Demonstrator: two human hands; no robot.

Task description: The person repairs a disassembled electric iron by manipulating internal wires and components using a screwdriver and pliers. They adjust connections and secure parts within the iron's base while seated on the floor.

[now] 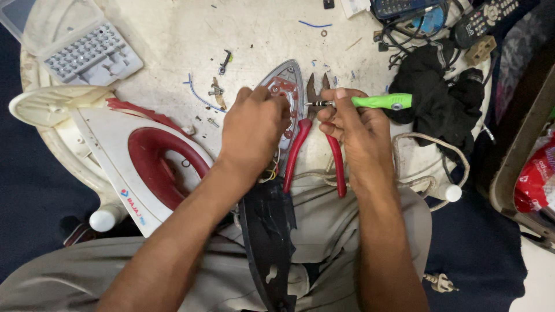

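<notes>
My right hand (356, 124) grips a green-handled screwdriver (381, 102), its metal tip pointing left toward the iron soleplate (291, 76). My left hand (254, 124) rests on that grey soleplate and covers its middle, steadying it. The soleplate's dark rear part (269, 231) lies across my lap. Red-handled pliers (300, 144) lie on the table between my two hands, partly under the right one.
The iron's white and red top cover (147, 164) lies at left on the round white table (173, 34). A clear bit case (87, 52) sits at top left. Loose screws (215, 91), wire bits, a black cloth (436, 98), a braided cord (425, 182) and remotes lie around.
</notes>
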